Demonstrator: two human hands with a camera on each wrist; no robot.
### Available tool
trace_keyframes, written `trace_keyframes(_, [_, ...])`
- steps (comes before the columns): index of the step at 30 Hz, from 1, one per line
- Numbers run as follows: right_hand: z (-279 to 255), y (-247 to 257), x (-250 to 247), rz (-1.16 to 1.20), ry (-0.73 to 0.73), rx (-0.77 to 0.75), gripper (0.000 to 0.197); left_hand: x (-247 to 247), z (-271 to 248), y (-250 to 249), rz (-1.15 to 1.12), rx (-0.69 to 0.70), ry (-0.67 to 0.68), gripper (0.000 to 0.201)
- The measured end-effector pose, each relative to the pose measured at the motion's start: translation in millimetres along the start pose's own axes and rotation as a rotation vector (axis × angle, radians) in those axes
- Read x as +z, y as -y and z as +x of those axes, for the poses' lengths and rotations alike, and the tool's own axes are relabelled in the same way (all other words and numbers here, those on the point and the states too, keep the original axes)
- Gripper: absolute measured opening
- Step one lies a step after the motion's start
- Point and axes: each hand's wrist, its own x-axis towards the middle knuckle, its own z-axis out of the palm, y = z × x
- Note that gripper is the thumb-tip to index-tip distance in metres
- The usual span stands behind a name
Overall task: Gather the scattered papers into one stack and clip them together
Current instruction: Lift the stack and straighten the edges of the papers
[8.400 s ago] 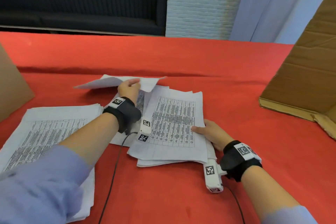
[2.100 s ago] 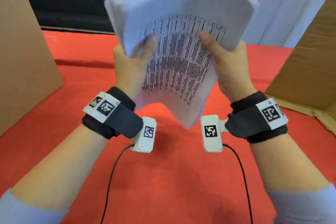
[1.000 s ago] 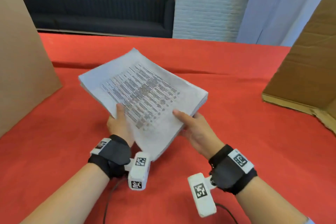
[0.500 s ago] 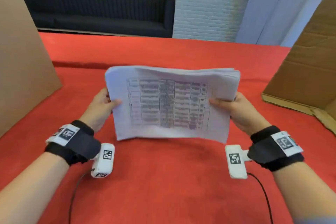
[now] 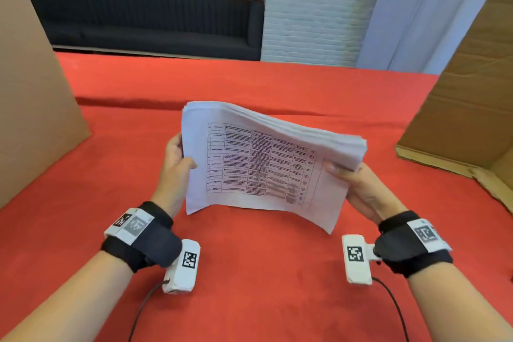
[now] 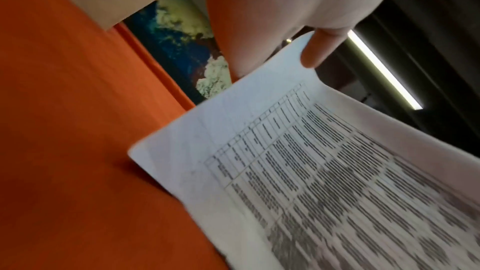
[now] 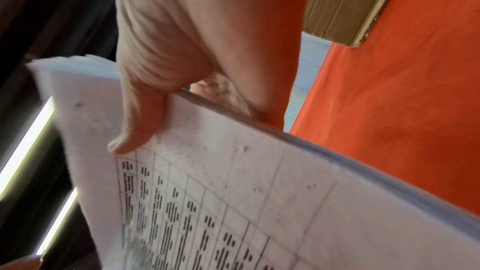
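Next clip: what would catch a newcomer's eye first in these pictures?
First, the thick stack of papers printed with a table, held up at centre above the red tablecloth. The left hand grips its left edge and the right hand its right edge, thumbs on the top sheet. Brown cardboard panels stand at both sides of the table; no clip is in view.
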Motion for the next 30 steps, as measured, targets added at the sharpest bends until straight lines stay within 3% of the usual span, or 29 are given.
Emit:
trace_keyframes(3, [-2.0, -0.5, -1.1, -0.01, 0.016, -0.017, 0.034, 4.5, 4.2, 0.4, 0.058, -0.026, -0.071, 0.071])
trace_keyframes(6, [-5.7, -1.5, -3.6, -0.026, 0.093, -0.024, 0.042, 4.0, 6.9, 5.4, 0.046, -0.016, -0.123, 0.07])
trace_keyframes(8, [-7.5, -2.3, -8.2, 0.002, 0.106, -0.009, 0.044, 2.5, 9.9, 5.2, 0.009, -0.016, -0.205, 0.057])
trace_keyframes(10, [-8.3, -3.5, -11.9, -0.009, 0.096, -0.009, 0.044, 6.5, 10.3, 0.7, 0.042, -0.016, -0.169, 0.04])
trace_keyframes(12, [-5.0, 0.4, -9.1, -0.056, 0.078, -0.035, 0.03, 10.5, 14.6, -4.4, 0.045, 0.016, -0.168, 0.034])
trace_keyframes(16, [4.3, 20.4, 5.2, -0.045, -0.034, -0.202, 0.034, 17.7, 18.5, -32.8, -0.021, 0.314, -0.256, 0.045])
trace_keyframes(19, [4.3, 27.4, 7.5, -0.011, -0.066, -0.279, 0.035, 17.6, 8.3, -43.1, -0.038, 0.523, -0.208, 0.036])
trace_keyframes(21, [2.3, 18.6, 4.6, -0.074, -0.087, -0.229, 0.035, 9.2, 3.6, -27.6, 0.053, 0.474, -0.118, 0.03])
trace_keyframes(25, [1.8, -1.7, 6.0, -0.131, -0.122, -0.135, 0.039, -4.6, 7.4, 8.6, 0.117, 0.133, -0.067, 0.027])
trace_keyframes(28, [6.7, -4.5, 17.8, -0.034, -0.272, -0.173, 0.029, 9.2, 6.6, 4.6, 0.043, 0.098, -0.176, 0.031])
trace_keyframes(30, [9.7, -0.8, 24.5, 0.036, -0.345, -0.196, 0.019, 18.9, 4.6, -3.7, 0.016, 0.168, -0.205, 0.023])
